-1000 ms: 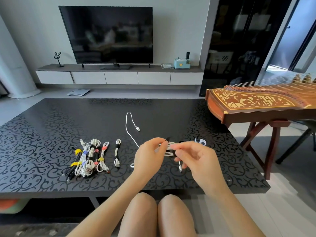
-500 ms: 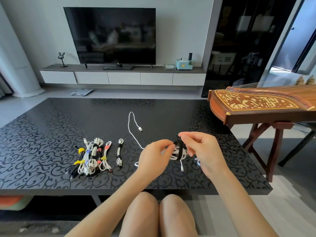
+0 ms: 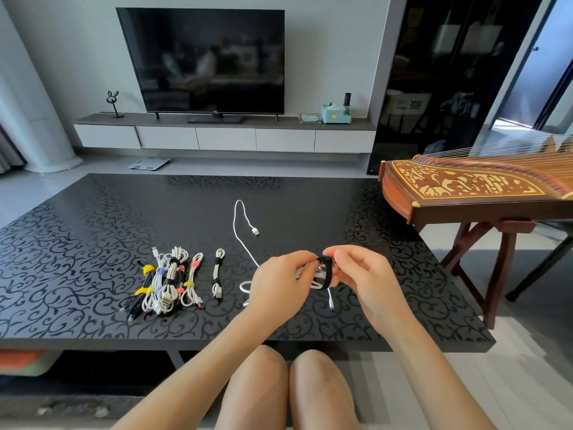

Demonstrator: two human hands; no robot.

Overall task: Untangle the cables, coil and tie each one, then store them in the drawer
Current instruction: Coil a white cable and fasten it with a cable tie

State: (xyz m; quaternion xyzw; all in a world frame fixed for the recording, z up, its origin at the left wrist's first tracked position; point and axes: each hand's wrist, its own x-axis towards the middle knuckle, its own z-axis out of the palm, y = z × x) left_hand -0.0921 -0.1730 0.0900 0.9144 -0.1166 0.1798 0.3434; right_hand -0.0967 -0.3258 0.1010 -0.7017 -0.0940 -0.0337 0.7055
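- Since half a second ago, both hands have closed in on each other and the black fabric strap (image 3: pixel 325 272) has gone from a loose hanging loop to a tighter wrap.
- Left hand (image 3: pixel 279 283), at centre frame, has its fingers curled on the small white cable coil (image 3: pixel 312 283), which it holds up above the black scroll-patterned surface (image 3: pixel 93 243).
- Right hand (image 3: pixel 364 274) pinches the strap's top between thumb and forefinger; its other fingers curl loosely beneath.
- The strap circles the coil between the two hands, and one white plug end dangles below it.
- A loose white USB cable (image 3: pixel 239 240) lies on the surface just above the hands and runs behind the left hand; whether it joins the coil cannot be told.
- Left of centre lies a heap of tied cable bundles (image 3: pixel 167 280) with yellow, blue, pink and black ties, and just right of it a single white bundle with two black ties (image 3: pixel 218 279).
- At upper centre, the black flat television (image 3: pixel 201 60) has a small logo on its lower edge, too small to read.
- The pale blue box (image 3: pixel 335 113) on the shelf bears a yellow cat-shaped mark; no lettering is legible.
- A carved wooden zither (image 3: pixel 465 189) stands at the right edge.
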